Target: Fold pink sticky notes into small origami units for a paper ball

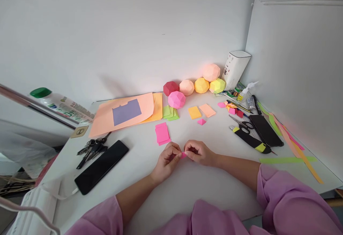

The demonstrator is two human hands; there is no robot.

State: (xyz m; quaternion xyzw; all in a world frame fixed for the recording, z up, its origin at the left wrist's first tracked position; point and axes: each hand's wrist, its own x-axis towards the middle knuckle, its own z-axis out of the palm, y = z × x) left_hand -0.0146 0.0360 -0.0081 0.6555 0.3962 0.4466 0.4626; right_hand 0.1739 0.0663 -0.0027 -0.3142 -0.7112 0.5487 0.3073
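My left hand (168, 158) and my right hand (199, 152) meet near the front middle of the table, both closed in a pinch on one small pink paper piece (183, 155). Most of that piece is hidden by my fingers. Just beyond my left hand lies a stack of pink paper rectangles (162, 133). A small folded pink paper unit (202, 121) rests on the table past my right hand. Farther back are green paper pieces (170, 113), an orange paper stack (194, 112) and a peach paper stack (207, 110).
Several faceted paper balls, one pink (177, 100), stand by the back wall. On the right lie scissors (242, 124), a utility knife (250, 140), a black phone (265, 130) and paper strips (288, 160). Keys (93, 148) and another black phone (102, 167) lie left; peach sheets (103, 119) behind.
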